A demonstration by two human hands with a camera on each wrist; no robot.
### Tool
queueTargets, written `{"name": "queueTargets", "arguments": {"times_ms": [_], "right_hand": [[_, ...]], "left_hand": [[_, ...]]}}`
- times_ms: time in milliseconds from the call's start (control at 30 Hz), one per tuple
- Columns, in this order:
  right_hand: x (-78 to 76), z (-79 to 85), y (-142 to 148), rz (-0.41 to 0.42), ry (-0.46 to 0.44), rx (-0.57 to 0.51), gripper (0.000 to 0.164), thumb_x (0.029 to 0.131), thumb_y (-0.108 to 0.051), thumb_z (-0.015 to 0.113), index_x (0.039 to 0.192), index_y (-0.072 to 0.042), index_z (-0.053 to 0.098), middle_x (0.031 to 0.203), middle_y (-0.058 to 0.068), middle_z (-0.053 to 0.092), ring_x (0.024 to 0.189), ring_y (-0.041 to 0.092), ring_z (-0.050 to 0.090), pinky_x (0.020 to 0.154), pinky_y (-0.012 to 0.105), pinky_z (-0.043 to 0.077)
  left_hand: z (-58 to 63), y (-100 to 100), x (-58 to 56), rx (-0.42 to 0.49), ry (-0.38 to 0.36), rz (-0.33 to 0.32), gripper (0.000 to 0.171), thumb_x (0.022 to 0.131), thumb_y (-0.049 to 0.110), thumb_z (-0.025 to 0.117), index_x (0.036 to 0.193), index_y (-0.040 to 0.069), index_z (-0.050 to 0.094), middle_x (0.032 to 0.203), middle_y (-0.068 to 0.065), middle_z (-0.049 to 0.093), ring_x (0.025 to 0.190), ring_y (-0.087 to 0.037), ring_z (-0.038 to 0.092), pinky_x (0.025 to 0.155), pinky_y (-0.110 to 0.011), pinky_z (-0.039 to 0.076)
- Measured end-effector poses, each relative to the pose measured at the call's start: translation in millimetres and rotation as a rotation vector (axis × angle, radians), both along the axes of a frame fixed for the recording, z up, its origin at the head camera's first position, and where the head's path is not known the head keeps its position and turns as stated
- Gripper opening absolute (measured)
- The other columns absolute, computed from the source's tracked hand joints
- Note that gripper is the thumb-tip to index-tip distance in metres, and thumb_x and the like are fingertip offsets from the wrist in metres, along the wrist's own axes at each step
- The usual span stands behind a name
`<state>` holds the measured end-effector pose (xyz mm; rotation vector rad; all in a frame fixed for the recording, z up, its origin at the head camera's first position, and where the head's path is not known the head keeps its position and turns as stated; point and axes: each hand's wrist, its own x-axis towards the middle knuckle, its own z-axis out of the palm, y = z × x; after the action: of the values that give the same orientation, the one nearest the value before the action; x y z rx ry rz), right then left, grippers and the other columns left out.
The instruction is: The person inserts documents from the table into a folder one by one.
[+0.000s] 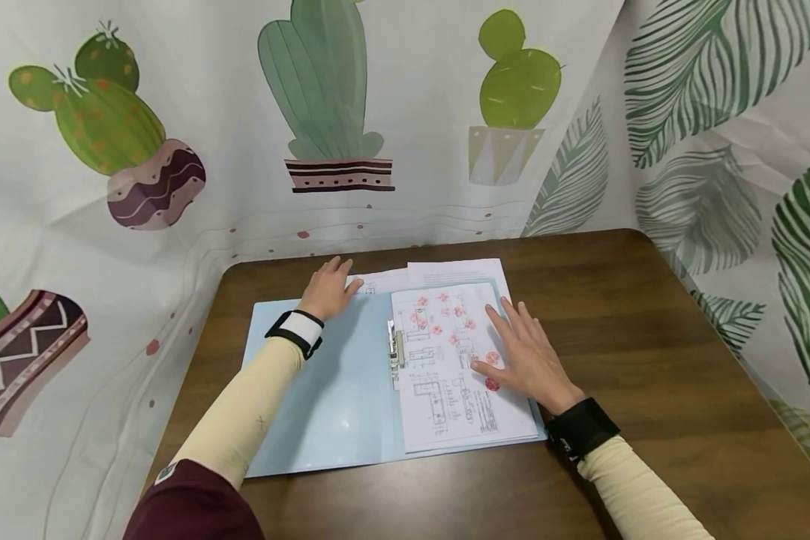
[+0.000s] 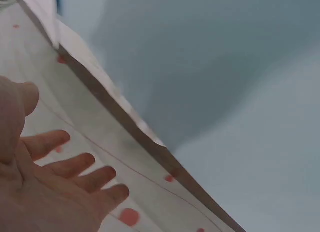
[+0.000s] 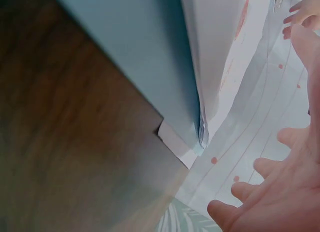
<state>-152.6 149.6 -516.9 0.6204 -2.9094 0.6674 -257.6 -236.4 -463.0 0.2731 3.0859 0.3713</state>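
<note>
A light blue folder [image 1: 324, 390] lies spread on the table, its metal clip [image 1: 396, 349] near the fold. On its right side sits a stack of printed drawing sheets [image 1: 445, 420] with red stamp marks. My left hand [image 1: 328, 289] hovers by the folder's top edge, fingers spread and holding nothing; the left wrist view shows the same hand [image 2: 65, 177] with its palm visible. My right hand [image 1: 528, 356] is over the right part of the sheets, fingers apart. In the right wrist view, the right hand [image 3: 275, 182] appears beside the sheets' edge with nothing gripped.
Loose white papers [image 1: 455, 271] stick out from behind the folder's top edge. The brown wooden table [image 1: 634, 360] extends to the right. A white cloth printed with cacti and leaves [image 1: 425, 90] hangs behind the table.
</note>
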Motion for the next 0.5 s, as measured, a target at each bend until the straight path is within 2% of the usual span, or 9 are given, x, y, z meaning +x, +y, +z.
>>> {"name": "queueTargets", "arguments": {"times_ms": [100, 233, 400, 500], "right_hand": [[-0.3, 0.2, 2.1, 0.001, 0.033, 0.012, 0.108, 0.083, -0.064, 0.075, 0.165, -0.017, 0.023, 0.171, 0.017, 0.013, 0.157, 0.042, 0.005, 0.119, 0.067, 0.015], [-0.7, 0.7, 3.2, 0.0, 0.104, 0.011, 0.108, 0.083, -0.062, 0.076, 0.165, -0.017, 0.023, 0.171, 0.018, 0.013, 0.156, 0.043, 0.007, 0.118, 0.067, 0.016], [0.0, 3.8, 4.2, -0.004, 0.135, 0.006, 0.107, 0.083, -0.061, 0.077, 0.165, -0.017, 0.024, 0.17, 0.018, 0.015, 0.156, 0.044, 0.008, 0.118, 0.068, 0.016], [1.0, 4.8, 4.2, -0.011, 0.127, 0.001, 0.106, 0.083, -0.059, 0.078, 0.165, -0.017, 0.025, 0.169, 0.02, 0.018, 0.155, 0.045, 0.011, 0.118, 0.068, 0.016]], "left_hand": [[-0.6, -2.2, -9.6, -0.021, -0.032, 0.016, 0.057, 0.11, 0.027, 0.05, 0.154, -0.007, 0.038, 0.158, -0.034, 0.034, 0.146, -0.049, 0.033, 0.117, -0.063, 0.027], [-9.8, -11.5, -18.8, -0.04, -0.041, 0.021, 0.054, 0.11, 0.023, 0.05, 0.152, -0.008, 0.04, 0.155, -0.035, 0.037, 0.142, -0.052, 0.038, 0.115, -0.064, 0.029], [-17.4, -16.7, -23.5, -0.087, -0.066, 0.057, 0.055, 0.109, 0.025, 0.052, 0.152, -0.006, 0.041, 0.156, -0.032, 0.037, 0.142, -0.052, 0.037, 0.115, -0.067, 0.026], [-19.0, -17.3, -23.7, -0.132, -0.072, 0.066, 0.054, 0.108, 0.025, 0.056, 0.151, -0.005, 0.045, 0.151, -0.031, 0.043, 0.137, -0.051, 0.043, 0.113, -0.067, 0.031]]}}
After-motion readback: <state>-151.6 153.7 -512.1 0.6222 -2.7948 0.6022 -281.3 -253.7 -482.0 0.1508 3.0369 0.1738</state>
